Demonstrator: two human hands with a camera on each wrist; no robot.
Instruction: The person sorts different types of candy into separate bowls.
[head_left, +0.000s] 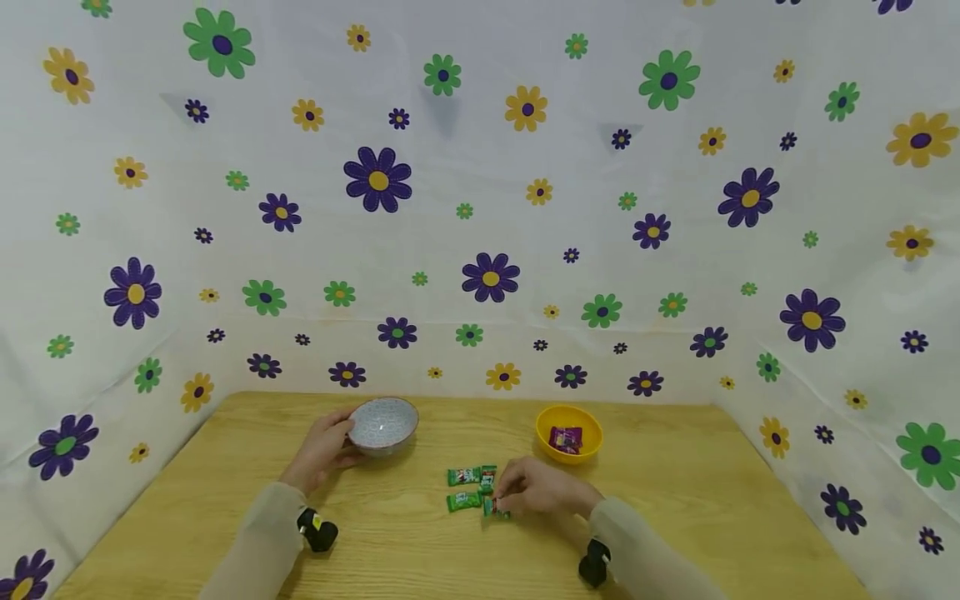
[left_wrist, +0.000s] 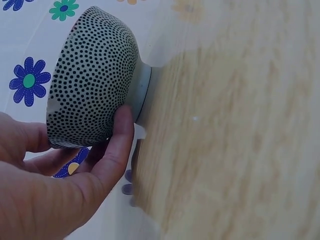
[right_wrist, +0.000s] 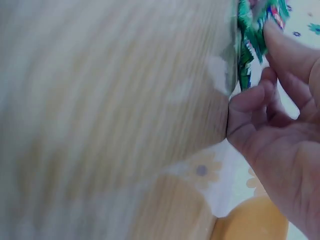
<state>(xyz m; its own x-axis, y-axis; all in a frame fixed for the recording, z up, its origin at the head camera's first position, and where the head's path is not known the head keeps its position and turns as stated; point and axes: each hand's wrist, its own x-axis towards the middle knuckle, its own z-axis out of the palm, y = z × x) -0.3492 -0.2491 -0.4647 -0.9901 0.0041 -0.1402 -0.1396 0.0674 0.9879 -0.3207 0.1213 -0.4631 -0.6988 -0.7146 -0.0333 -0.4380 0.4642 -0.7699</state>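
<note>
My left hand [head_left: 321,450] grips the near left side of a ceramic bowl [head_left: 384,425], thumb at the rim and a finger low by the foot. Dark dots cover the bowl's outside in the left wrist view, and its foot is at or close to the tabletop. My right hand [head_left: 543,487] pinches a green-wrapped candy [head_left: 495,507] between thumb and fingers, low over the table. Beside it lie three more green-wrapped candies: one at the upper left [head_left: 464,476], one upright [head_left: 488,477] and one at the lower left [head_left: 464,501].
A yellow bowl [head_left: 589,429] with purple-wrapped candies [head_left: 566,439] stands behind and right of my right hand. The wooden table [head_left: 420,550] ends at a flowered white cloth [head_left: 450,242] at the back and sides.
</note>
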